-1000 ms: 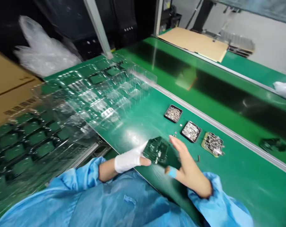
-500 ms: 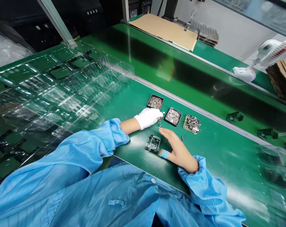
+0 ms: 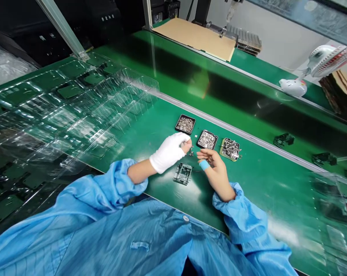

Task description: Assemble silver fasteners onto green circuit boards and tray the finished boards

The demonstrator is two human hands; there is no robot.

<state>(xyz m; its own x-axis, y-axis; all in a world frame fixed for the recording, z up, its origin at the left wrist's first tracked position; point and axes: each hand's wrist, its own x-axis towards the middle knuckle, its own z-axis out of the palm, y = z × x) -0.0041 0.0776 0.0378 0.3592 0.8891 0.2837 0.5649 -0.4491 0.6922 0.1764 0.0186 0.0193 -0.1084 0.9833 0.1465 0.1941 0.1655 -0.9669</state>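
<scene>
My left hand [image 3: 171,150], in a white glove with bare fingertips, is closed in a pinch beside a small pile of metal parts [image 3: 191,151]; whatever lies between the fingertips is too small to make out. Across the pile, my right hand [image 3: 216,168] has a blue wrap on its thumb. Its fingers are bent but apart from the thumb, and I see nothing in them. Between and below both hands, a green circuit board [image 3: 182,174] lies flat on the green work surface [image 3: 159,191].
Behind the hands stand a black tray of small metal pieces [image 3: 185,124], a second tray of shiny pieces [image 3: 207,139] and a heap of metal parts [image 3: 231,148] on a yellowish tray. Clear plastic trays [image 3: 76,111] are stacked at left. A white fan [image 3: 294,87] stands at back right.
My left hand has drawn back a little toward me, its thumb and fingers now together. The right hand has moved up slightly, away from the circuit board, with its fingers more bent.
</scene>
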